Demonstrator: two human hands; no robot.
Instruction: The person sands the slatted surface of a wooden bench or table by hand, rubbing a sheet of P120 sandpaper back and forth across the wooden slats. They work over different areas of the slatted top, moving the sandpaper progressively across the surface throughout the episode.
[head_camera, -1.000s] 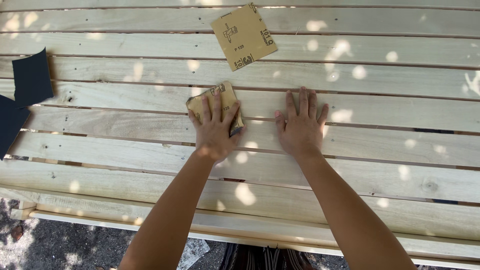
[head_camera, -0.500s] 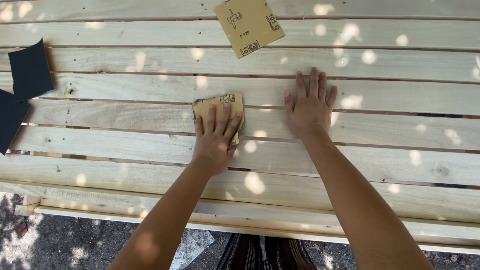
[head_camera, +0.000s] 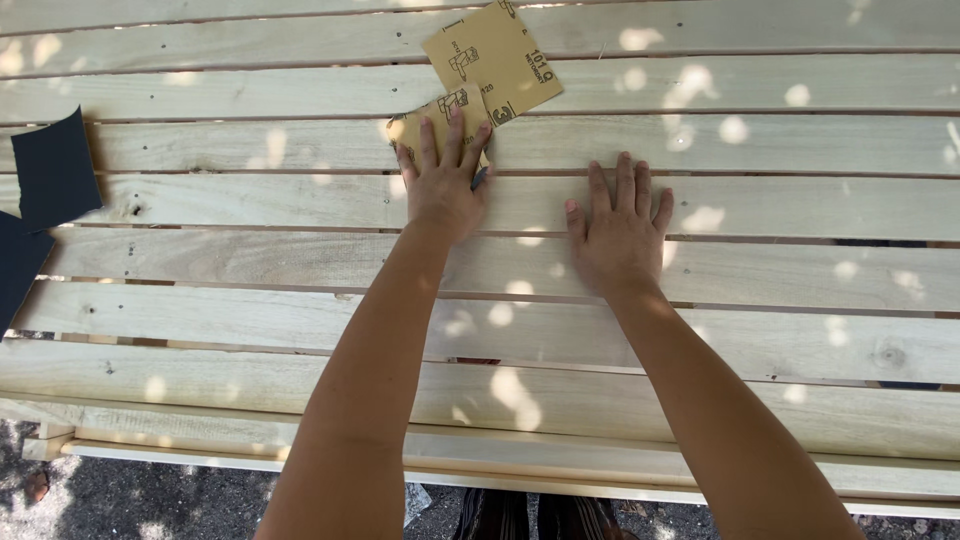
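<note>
My left hand (head_camera: 445, 180) presses flat on a tan piece of sandpaper (head_camera: 430, 115), pinning it to a pale wooden slat (head_camera: 250, 145) of the slatted surface. Its fingers are spread over the paper. My right hand (head_camera: 618, 228) lies flat and empty on the slat just below, palm down, fingers apart, a hand's width to the right. A second, larger tan sandpaper sheet (head_camera: 492, 55) lies loose just beyond the left hand and touches the first piece.
Two dark sandpaper sheets (head_camera: 52, 170) (head_camera: 15, 265) lie at the left edge of the slats. The near edge of the wooden surface (head_camera: 500, 465) runs across the bottom, with gravel ground (head_camera: 120, 500) below it. Narrow gaps separate the slats.
My left hand has pushed the sandpaper piece away from me along the wood, up against the larger sheet. My right hand stays flat on the slats, now nearer than the left.
</note>
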